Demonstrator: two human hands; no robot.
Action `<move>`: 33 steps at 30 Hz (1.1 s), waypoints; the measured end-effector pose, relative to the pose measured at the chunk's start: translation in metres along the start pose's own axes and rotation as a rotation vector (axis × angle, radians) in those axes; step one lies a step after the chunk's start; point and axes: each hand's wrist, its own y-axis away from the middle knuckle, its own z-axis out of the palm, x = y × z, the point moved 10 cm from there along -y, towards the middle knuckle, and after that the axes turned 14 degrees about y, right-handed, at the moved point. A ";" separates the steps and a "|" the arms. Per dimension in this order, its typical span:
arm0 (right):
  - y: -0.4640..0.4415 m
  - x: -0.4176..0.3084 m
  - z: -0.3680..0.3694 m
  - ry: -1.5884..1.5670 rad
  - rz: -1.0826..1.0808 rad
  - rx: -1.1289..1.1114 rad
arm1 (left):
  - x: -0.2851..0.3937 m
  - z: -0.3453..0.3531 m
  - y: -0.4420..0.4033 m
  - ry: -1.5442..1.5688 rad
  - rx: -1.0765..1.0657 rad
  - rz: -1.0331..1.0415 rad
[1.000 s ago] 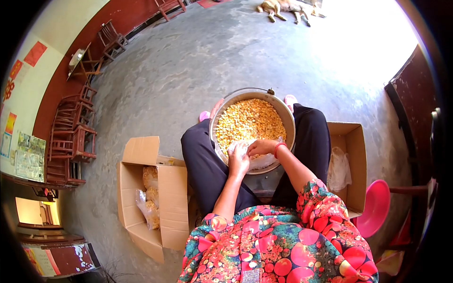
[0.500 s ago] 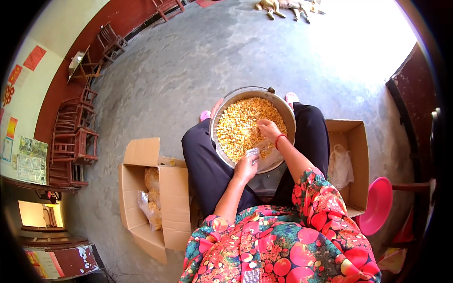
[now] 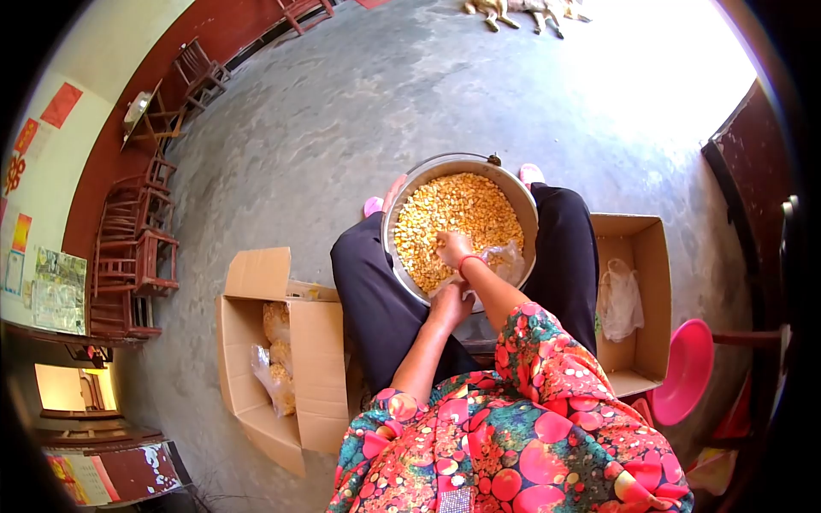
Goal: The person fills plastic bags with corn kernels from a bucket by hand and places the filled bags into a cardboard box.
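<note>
A metal pot (image 3: 529,224) with a wire handle stands between my knees, filled with yellow corn kernels (image 3: 475,203). My left hand (image 3: 451,304), at the pot's near rim, is closed around the gathered edge of a clear plastic bag (image 3: 506,262). The bag lies over the near right part of the kernels, partly hidden by my right forearm. My right hand (image 3: 453,247), with a red band at the wrist, reaches down onto the kernels left of the bag. Its fingers are curled, and what is in them is hidden.
On my left, an open cardboard box (image 3: 316,376) holds filled clear bags (image 3: 280,376). Another cardboard box (image 3: 654,299) on my right has a white plastic bag (image 3: 620,299) inside. A pink basin (image 3: 688,372) is beside it. A dog (image 3: 530,8) lies on the floor ahead.
My right hand has moved left and slightly toward me across the kernels, now crossing above my left hand. The clear bag shows more to the right, bunched up. My left hand stays near the rim.
</note>
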 end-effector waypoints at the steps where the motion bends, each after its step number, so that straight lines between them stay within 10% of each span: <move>1: 0.001 0.000 -0.006 0.003 -0.002 -0.001 | -0.002 0.001 0.000 -0.035 -0.023 -0.038; 3: 0.012 0.008 0.017 -1.019 0.237 -0.279 | -0.008 0.002 -0.001 -0.068 -0.047 -0.076; 5: 0.015 0.005 0.008 -1.198 0.281 -0.360 | -0.004 -0.014 -0.005 0.031 0.090 -0.056; 7: 0.030 -0.038 -0.062 -0.448 -0.677 0.017 | -0.015 -0.024 -0.005 -0.036 0.161 -0.130; 11: 0.046 -0.019 -0.044 -0.845 -0.223 -0.645 | -0.015 -0.033 -0.009 -0.048 0.236 -0.066; 12: 0.057 -0.037 -0.078 -0.445 -0.643 -0.306 | -0.016 -0.035 -0.009 -0.054 0.266 -0.083; 13: 0.068 -0.021 -0.047 -0.889 -0.149 -0.759 | -0.017 -0.039 -0.008 -0.062 0.296 -0.100; 18: 0.082 -0.030 -0.046 -0.039 -0.562 -0.523 | -0.003 -0.044 -0.005 -0.103 0.372 0.104; 23: 0.050 -0.002 -0.054 -0.418 -0.142 -0.410 | -0.003 -0.028 -0.003 -0.026 0.193 -0.081; 28: 0.019 -0.024 -0.074 0.005 -0.306 0.076 | -0.004 -0.001 0.002 -0.190 -0.055 -0.137; 33: 0.017 -0.051 -0.027 0.272 -0.225 -0.036 | -0.011 0.011 -0.001 -0.218 -0.153 -0.068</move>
